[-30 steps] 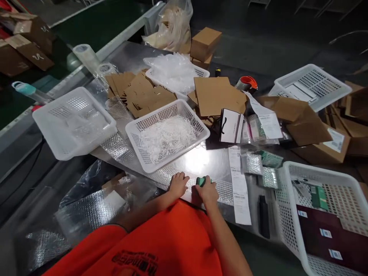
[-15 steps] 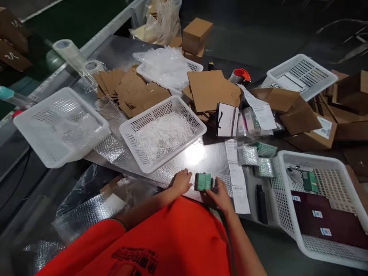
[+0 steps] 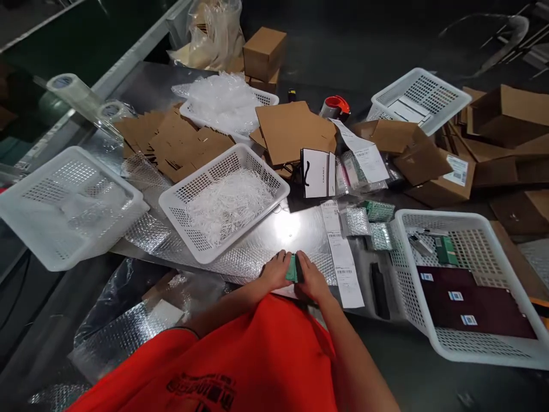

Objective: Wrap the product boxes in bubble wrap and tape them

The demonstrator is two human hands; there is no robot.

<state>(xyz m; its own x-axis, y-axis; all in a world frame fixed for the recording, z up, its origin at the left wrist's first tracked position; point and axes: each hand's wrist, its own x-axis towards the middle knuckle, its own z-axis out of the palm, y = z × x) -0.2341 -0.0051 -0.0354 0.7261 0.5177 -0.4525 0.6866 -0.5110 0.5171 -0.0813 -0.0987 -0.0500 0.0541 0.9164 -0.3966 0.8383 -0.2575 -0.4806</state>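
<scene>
Small green boxes (image 3: pixel 292 269) lie on bubble wrap (image 3: pixel 240 268) at the near edge of the metal table. My left hand (image 3: pixel 275 270) presses against their left side, fingers together and pointing away from me. From the right side my right hand (image 3: pixel 312 278) grips them, so the boxes are held between both hands. Much of the boxes is covered by my fingers. Right of my right hand runs a strip of printed labels (image 3: pixel 343 257). Beyond my hands stands a white basket (image 3: pixel 206 254) of shredded white paper filler (image 3: pixel 231 203).
Bubble-wrapped packs (image 3: pixel 357 221) and a black object (image 3: pixel 379 292) lie to the right. A white basket (image 3: pixel 476 355) there holds dark red flat packs (image 3: pixel 472 306) and a green box (image 3: pixel 446 250). Cardboard (image 3: pixel 295 134), a white paper bag (image 3: pixel 316 173) and a tape dispenser (image 3: pixel 334 107) sit farther back.
My hands have come together onto the green boxes; the right hand stood apart from them before. The camera view has shifted, so the table's things appear farther left.
</scene>
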